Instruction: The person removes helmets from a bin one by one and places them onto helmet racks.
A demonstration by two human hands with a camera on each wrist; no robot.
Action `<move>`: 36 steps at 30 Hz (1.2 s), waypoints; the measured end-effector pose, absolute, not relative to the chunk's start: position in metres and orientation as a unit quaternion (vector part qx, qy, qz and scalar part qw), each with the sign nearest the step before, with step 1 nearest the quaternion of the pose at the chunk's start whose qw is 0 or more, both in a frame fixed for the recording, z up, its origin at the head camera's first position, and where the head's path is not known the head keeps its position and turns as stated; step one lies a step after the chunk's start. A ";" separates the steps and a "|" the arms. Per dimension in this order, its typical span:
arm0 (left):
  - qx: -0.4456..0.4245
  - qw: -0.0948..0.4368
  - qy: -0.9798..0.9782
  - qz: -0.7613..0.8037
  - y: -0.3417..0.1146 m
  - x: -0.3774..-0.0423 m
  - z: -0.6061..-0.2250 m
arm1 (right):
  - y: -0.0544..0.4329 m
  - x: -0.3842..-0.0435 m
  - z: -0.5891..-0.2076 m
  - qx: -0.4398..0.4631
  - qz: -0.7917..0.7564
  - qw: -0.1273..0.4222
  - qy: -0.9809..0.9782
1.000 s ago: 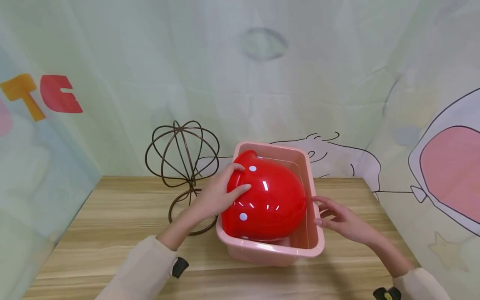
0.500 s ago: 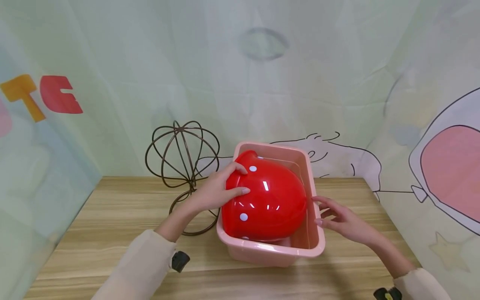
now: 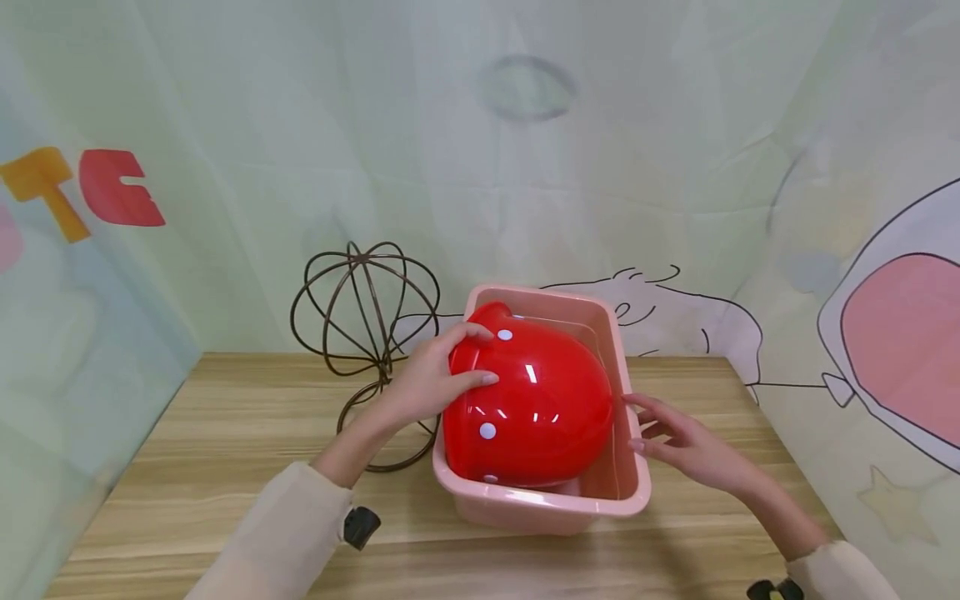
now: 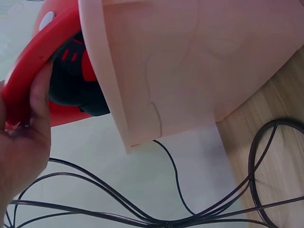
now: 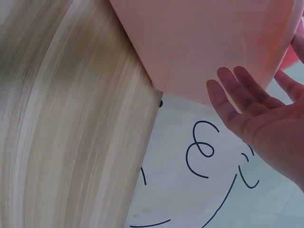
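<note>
A glossy red helmet (image 3: 551,392) with white dots lies on its side in a pink plastic bin (image 3: 517,498), its brim to the left. My left hand (image 3: 431,379) grips that brim, thumb on the outer shell. Seen from the left wrist, the thumb hooks inside the red brim (image 4: 40,52), near dark padding (image 4: 71,85) in the opening. At the bin's right rim, my right hand (image 3: 686,442) rests its thumb and index fingertip. Its other fingers (image 5: 237,90) are loosely bent outside the bin wall in the right wrist view.
A dark wire stand (image 3: 363,312) with a globe-shaped top and ring base stands on the wooden table (image 3: 225,433), just left of the bin. Printed cloth (image 3: 420,150) hangs close behind the table and along both sides.
My left hand has shifted slightly on the helmet's brim, its thumb drawn a little to the left. The helmet has moved very little; the bin and my right hand stay nearly still.
</note>
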State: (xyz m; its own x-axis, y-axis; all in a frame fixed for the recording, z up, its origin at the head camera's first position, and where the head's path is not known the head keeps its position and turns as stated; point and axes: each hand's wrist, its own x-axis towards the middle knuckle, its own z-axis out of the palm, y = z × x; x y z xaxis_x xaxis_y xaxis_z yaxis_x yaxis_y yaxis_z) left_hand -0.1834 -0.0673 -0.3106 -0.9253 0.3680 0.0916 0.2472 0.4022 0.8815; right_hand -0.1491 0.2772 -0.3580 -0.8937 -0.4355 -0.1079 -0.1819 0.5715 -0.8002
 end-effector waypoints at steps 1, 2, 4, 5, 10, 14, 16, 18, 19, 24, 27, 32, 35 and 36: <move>0.187 0.062 0.836 0.513 -0.068 -0.183 -0.310 | 0.277 -0.149 -0.358 -0.177 -0.427 0.148 0.874; 0.190 0.066 0.836 0.511 -0.068 -0.184 -0.309 | 0.277 -0.149 -0.359 -0.178 -0.428 0.148 0.874; 0.193 0.078 0.836 0.508 -0.067 -0.183 -0.307 | 0.277 -0.150 -0.359 -0.180 -0.429 0.146 0.873; 0.194 0.085 0.836 0.506 -0.067 -0.183 -0.307 | 0.277 -0.150 -0.359 -0.181 -0.429 0.145 0.873; 0.190 0.096 0.839 0.501 -0.062 -0.183 -0.305 | 0.278 -0.150 -0.359 -0.185 -0.430 0.145 0.872; 0.191 0.091 0.835 0.508 -0.061 -0.184 -0.307 | 0.279 -0.149 -0.358 -0.186 -0.430 0.145 0.871; 0.192 0.093 0.832 0.513 -0.062 -0.184 -0.308 | 0.279 -0.149 -0.358 -0.185 -0.430 0.145 0.872; 0.188 0.095 0.830 0.517 -0.063 -0.184 -0.308 | 0.278 -0.148 -0.358 -0.184 -0.431 0.145 0.872; 0.185 0.096 0.829 0.520 -0.063 -0.184 -0.308 | 0.278 -0.148 -0.358 -0.184 -0.432 0.145 0.871; 0.184 0.093 0.818 0.537 -0.064 -0.184 -0.308 | 0.277 -0.148 -0.359 -0.192 -0.437 0.147 0.867; 0.182 0.089 0.813 0.546 -0.064 -0.184 -0.308 | 0.276 -0.148 -0.359 -0.195 -0.437 0.145 0.866; 0.152 0.078 0.813 0.557 -0.067 -0.184 -0.306 | 0.275 -0.149 -0.358 -0.188 -0.432 0.150 0.869; 0.147 0.068 0.808 0.566 -0.069 -0.184 -0.303 | 0.275 -0.149 -0.358 -0.187 -0.435 0.152 0.868; 0.150 0.062 0.806 0.569 -0.070 -0.184 -0.302 | 0.275 -0.149 -0.358 -0.189 -0.436 0.152 0.867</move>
